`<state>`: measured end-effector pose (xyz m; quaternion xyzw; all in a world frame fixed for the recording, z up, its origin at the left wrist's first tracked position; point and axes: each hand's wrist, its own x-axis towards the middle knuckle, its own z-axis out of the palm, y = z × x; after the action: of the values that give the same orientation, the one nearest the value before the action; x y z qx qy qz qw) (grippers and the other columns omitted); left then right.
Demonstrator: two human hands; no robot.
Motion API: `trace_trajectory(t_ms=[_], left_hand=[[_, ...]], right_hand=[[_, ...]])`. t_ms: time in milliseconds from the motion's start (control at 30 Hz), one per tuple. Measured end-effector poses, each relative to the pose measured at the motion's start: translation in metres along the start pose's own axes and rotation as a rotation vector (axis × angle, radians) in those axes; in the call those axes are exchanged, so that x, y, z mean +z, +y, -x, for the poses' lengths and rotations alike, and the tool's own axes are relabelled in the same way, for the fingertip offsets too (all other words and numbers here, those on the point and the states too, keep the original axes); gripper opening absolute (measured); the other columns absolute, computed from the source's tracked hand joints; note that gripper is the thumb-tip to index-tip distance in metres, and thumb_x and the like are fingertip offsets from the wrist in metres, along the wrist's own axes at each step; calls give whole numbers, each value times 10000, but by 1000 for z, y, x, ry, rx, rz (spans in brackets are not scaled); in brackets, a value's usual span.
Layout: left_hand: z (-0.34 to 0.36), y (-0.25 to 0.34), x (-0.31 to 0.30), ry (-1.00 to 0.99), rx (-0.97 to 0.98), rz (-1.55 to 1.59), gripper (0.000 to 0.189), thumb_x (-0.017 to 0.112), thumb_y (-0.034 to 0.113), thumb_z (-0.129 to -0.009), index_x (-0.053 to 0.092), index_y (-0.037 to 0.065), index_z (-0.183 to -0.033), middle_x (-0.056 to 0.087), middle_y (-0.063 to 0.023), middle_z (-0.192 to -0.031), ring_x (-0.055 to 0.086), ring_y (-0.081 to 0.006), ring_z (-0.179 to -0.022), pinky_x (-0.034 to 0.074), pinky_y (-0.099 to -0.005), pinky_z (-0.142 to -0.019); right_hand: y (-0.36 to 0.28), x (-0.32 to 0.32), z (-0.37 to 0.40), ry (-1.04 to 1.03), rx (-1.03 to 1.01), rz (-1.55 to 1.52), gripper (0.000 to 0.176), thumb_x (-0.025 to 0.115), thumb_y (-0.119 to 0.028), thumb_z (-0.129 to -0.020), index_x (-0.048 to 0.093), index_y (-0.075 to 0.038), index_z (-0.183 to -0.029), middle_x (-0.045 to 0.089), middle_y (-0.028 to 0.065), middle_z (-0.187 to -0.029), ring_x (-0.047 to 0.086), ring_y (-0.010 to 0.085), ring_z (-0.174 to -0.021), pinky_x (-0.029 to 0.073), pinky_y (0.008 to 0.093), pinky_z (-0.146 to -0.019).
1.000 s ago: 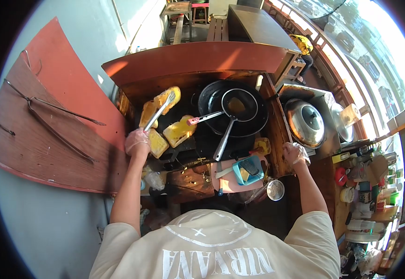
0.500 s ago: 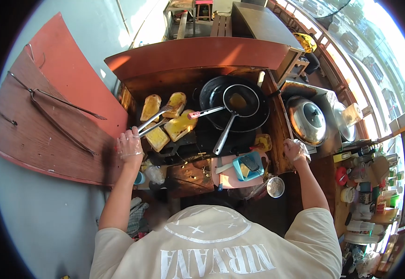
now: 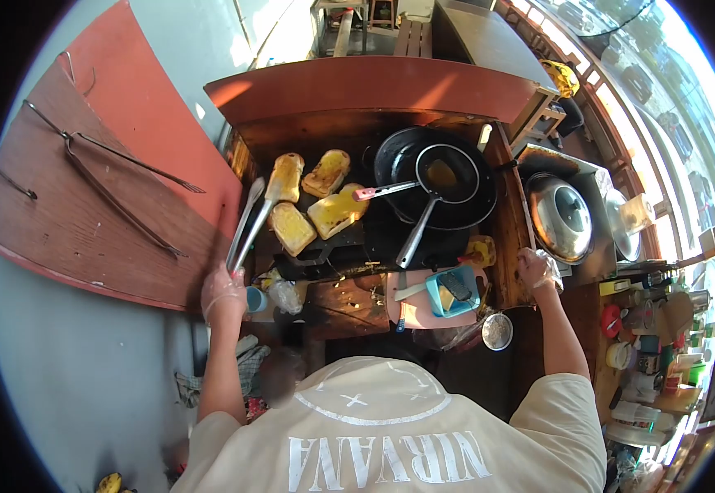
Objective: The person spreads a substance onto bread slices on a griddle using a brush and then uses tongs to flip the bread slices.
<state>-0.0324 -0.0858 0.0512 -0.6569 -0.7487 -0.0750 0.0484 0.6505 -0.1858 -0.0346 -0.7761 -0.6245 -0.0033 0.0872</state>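
Note:
In a thin clear glove, my left hand (image 3: 223,294) is closed round the handle end of metal tongs (image 3: 249,241). The tong arms are spread; one tip lies against the lower end of the upper-left toasted bread slice (image 3: 286,176), the other is left of it. Beside that slice on the dark griddle lie an upper-right slice (image 3: 326,172), a lower-left slice (image 3: 293,229) and a larger yellow-topped slice (image 3: 337,212). My right hand (image 3: 538,271), also gloved, is curled into a fist at the wooden side wall (image 3: 515,264). Whatever its fingers hold, if anything, is hidden.
A black wok (image 3: 389,168) holds a strainer (image 3: 428,212) and a pink-tipped tool. Nearer me are a blue tub (image 3: 440,308) on a pink board (image 3: 413,318) and a blue cup (image 3: 256,299). A lidded pot (image 3: 556,209) stands right; a red panel (image 3: 152,131) slants left.
My left hand has drawn the tongs back and left, from between the slices to the upper-left slice. The whole view has shifted slightly. My right hand stays at the side wall.

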Motion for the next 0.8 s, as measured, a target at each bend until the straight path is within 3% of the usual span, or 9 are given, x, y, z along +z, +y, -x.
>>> trace_trajectory(t_ms=[67, 133, 167, 267, 333, 400, 500, 733, 800], left_hand=[[6, -33, 36, -122, -133, 148, 320, 617, 315, -966, 690, 31, -1094, 669, -162, -836, 663, -359, -830, 526, -473, -803], [5, -61, 81, -241, -464, 659, 350, 592, 357, -994, 682, 24, -936, 621, -147, -676, 631, -317, -640, 517, -443, -649], [5, -63, 83, -239, -466, 663, 350, 592, 357, -994, 682, 24, -936, 621, -147, -676, 631, -317, -640, 517, -443, -649], [2, -60, 81, -339, -655, 950, 365, 588, 378, -993, 624, 49, -841, 593, -97, -642, 569, -224, -520, 450, -369, -479], [-1, -58, 66, -430, -746, 1017, 377, 590, 383, -990, 564, 73, -778, 569, -62, -627, 492, -148, -426, 340, -305, -362], [-9, -65, 84, -467, -698, 1083, 389, 586, 397, -995, 563, 80, -771, 566, -57, -606, 474, -139, -396, 331, -292, -332], [-34, -59, 105, -510, -582, 1127, 395, 582, 406, -1001, 572, 84, -773, 567, -50, -586, 465, -129, -371, 328, -278, -304], [-124, -20, 104, -668, -364, 1137, 380, 615, 376, -994, 602, 79, -758, 561, -18, -584, 475, -113, -403, 349, -275, -328], [-135, -15, 101, -616, -357, 1031, 364, 630, 375, -990, 632, 70, -792, 568, -19, -602, 464, -103, -403, 342, -271, -332]], right_hand=[[-2, -1, 1, 35, 1, 2, 124, 632, -251, -878, 697, -170, -947, 696, 146, -838, 683, 353, -841, 539, 495, -770], [-2, 1, 2, 46, -12, -2, 119, 635, -242, -873, 697, -168, -943, 695, 147, -832, 682, 356, -834, 539, 496, -766], [-2, 1, 2, 61, -23, -7, 114, 638, -233, -868, 697, -165, -938, 695, 148, -826, 681, 359, -826, 539, 496, -762], [-6, -3, 1, 45, -26, 17, 110, 644, -219, -859, 698, -163, -937, 694, 149, -826, 679, 363, -817, 540, 495, -758], [-2, -2, -1, 32, -25, 25, 145, 643, -222, -865, 698, -150, -978, 701, 163, -853, 682, 379, -829, 540, 502, -759], [-3, -1, 0, 17, -16, 30, 181, 642, -225, -870, 699, -138, -1019, 707, 178, -879, 684, 395, -840, 540, 508, -761], [-4, 1, 2, 38, -22, 22, 118, 640, -213, -858, 703, -158, -940, 694, 158, -838, 681, 362, -830, 540, 497, -770], [-5, 0, 1, 47, -34, 27, 132, 646, -189, -826, 704, -147, -937, 688, 160, -826, 674, 369, -813, 537, 497, -754], [-2, 1, -1, 61, -46, 30, 137, 651, -186, -818, 706, -147, -937, 688, 159, -823, 672, 370, -808, 536, 497, -750]])
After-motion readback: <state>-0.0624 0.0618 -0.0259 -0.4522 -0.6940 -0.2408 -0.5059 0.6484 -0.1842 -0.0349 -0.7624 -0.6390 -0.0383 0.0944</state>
